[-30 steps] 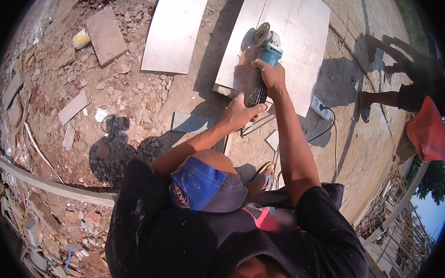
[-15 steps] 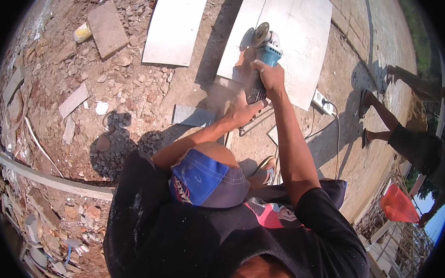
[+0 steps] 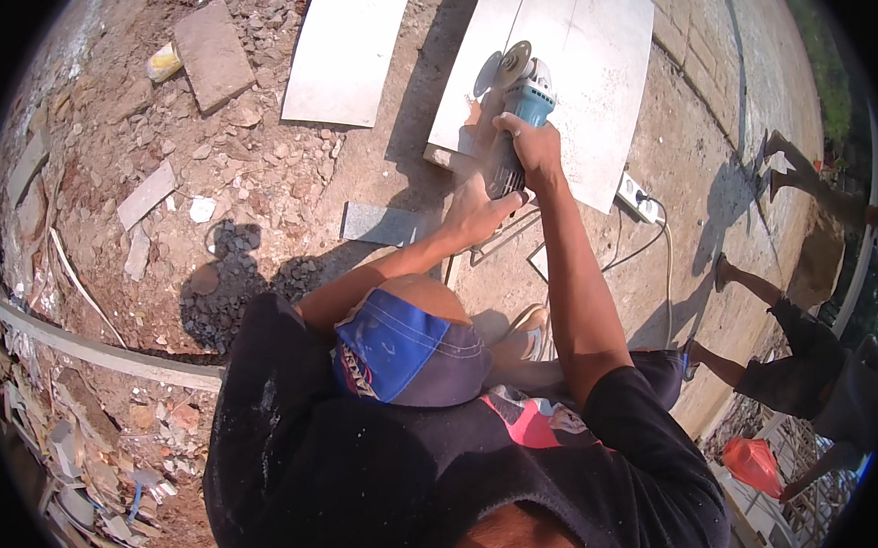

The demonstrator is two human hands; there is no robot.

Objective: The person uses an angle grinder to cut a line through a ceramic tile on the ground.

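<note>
Red bag (image 3: 752, 464) moving lower at right with a walking person (image 3: 806, 385)

Its contents are staying hidden. Left hand (image 3: 479, 213) and right hand (image 3: 534, 148) are clasping the angle grinder (image 3: 530, 104) over the near end of the white panel (image 3: 602, 81).

Free ground (image 3: 423, 79) between white panels (image 3: 346, 58) (image 3: 611, 66)

The blue cap (image 3: 388, 347) bears partly legible lettering (image 3: 356, 374).
</note>
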